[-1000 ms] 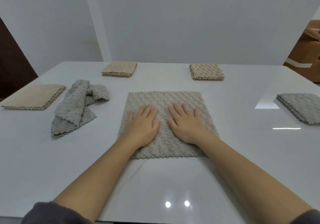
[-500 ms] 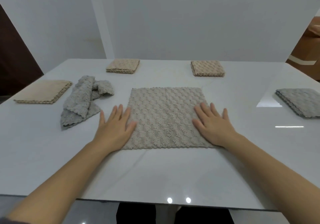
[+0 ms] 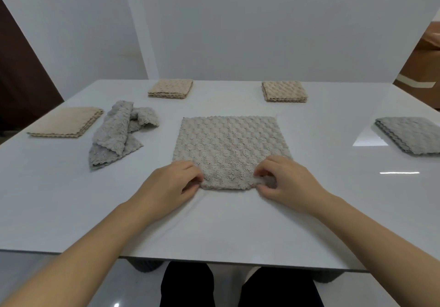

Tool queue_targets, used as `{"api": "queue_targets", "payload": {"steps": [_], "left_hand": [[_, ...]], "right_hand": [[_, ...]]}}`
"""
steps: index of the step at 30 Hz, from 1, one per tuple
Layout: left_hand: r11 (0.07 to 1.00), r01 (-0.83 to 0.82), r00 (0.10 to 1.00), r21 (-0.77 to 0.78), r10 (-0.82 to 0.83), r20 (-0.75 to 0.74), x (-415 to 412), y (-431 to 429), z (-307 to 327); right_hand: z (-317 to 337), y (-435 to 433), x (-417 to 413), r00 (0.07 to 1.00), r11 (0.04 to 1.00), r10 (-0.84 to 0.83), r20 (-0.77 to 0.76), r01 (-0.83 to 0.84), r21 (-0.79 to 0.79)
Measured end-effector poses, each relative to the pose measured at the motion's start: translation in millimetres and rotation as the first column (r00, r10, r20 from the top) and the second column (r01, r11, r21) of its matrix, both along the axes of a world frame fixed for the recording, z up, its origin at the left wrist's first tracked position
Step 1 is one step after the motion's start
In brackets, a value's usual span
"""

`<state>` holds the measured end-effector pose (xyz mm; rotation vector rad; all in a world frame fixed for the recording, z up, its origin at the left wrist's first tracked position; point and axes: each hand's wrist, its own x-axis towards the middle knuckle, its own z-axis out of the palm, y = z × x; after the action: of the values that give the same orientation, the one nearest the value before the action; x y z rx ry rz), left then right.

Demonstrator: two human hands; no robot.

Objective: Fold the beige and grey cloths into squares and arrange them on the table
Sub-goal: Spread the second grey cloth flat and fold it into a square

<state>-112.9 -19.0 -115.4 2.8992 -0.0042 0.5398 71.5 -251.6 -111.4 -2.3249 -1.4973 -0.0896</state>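
Observation:
A beige-grey textured cloth lies flat in the middle of the white table. My left hand pinches its near left corner and my right hand pinches its near right corner; the near edge is bunched and slightly lifted. A crumpled grey cloth lies to the left. Folded beige squares sit at the left, far left-centre and far right-centre. A folded grey square rests at the right edge.
A white wall stands behind the table. A dark door is at the far left and brown furniture at the far right. My knees show below the table's near edge.
My hands slid from the middle of the cloth out to its sides, then came to the near corners and closed on them. The near edge now bunches up.

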Motion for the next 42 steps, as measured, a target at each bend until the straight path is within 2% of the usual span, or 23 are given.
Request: {"api": "queue_targets", "payload": {"steps": [6, 9, 12, 16, 20, 22, 24, 26, 28, 31, 35, 37, 42], "left_hand": [[0.995, -0.085, 0.995, -0.056, 0.082, -0.051, -0.4, 7.7, -2.8], [0.976, -0.197, 0.980, -0.094, 0.197, -0.015, -2.6, 15.4, -6.8], [0.924, -0.287, 0.954, -0.254, 0.299, 0.008, -9.5, 21.3, -5.0], [0.778, -0.350, 0.921, -0.521, 0.387, -0.042, -9.8, 21.2, 2.6], [0.648, -0.328, 0.935, -0.687, 0.329, -0.135, -7.4, 25.7, 5.8], [0.542, -0.318, 0.938, -0.778, 0.297, -0.177, -7.5, 27.3, 6.2], [0.436, -0.310, 0.934, -0.845, 0.304, -0.186, -6.7, 29.1, 6.2], [0.391, -0.315, 0.919, -0.865, 0.352, -0.175, -0.8, 34.1, 6.8], [0.400, -0.329, 0.900, -0.855, 0.407, -0.156, 11.3, 41.4, 8.7], [0.508, -0.389, 0.872, -0.769, 0.471, -0.130, 37.3, 52.7, 12.7], [0.653, -0.494, 0.823, -0.574, 0.565, -0.065, 71.6, 67.3, 11.7], [0.682, -0.542, 0.800, -0.490, 0.597, -0.053, 85.3, 72.7, 7.5], [0.677, -0.669, 0.722, -0.307, 0.690, -0.050, 105.6, 84.6, -2.5]], "right_hand": [[3.8, -6.8, 12.1, 0.996, 0.991, -0.090, -0.021, 0.087, -0.104], [4.2, -13.0, 20.3, 0.985, 0.995, -0.097, -0.146, 0.099, 0.005], [5.0, -22.0, 29.7, 0.925, 0.969, -0.126, -0.358, 0.191, 0.154], [0.9, -26.9, 41.2, 0.834, 0.935, -0.120, -0.538, 0.277, 0.220], [5.1, -30.0, 44.2, 0.715, 0.902, -0.058, -0.697, 0.337, 0.271], [7.5, -33.6, 45.1, 0.616, 0.897, -0.005, -0.787, 0.350, 0.269], [10.8, -32.4, 46.1, 0.567, 0.898, 0.023, -0.823, 0.351, 0.267], [14.2, -23.1, 50.7, 0.598, 0.881, 0.012, -0.801, 0.373, 0.291], [17.0, -8.5, 61.0, 0.674, 0.861, -0.045, -0.738, 0.401, 0.314], [17.9, 18.0, 82.3, 0.758, 0.862, -0.146, -0.636, 0.413, 0.293], [16.6, 51.4, 106.3, 0.835, 0.878, -0.275, -0.476, 0.420, 0.228], [11.7, 63.9, 116.5, 0.866, 0.887, -0.349, -0.358, 0.429, 0.172], [-0.4, 80.0, 126.9, 0.864, 0.859, -0.477, -0.164, 0.497, 0.121]]}}
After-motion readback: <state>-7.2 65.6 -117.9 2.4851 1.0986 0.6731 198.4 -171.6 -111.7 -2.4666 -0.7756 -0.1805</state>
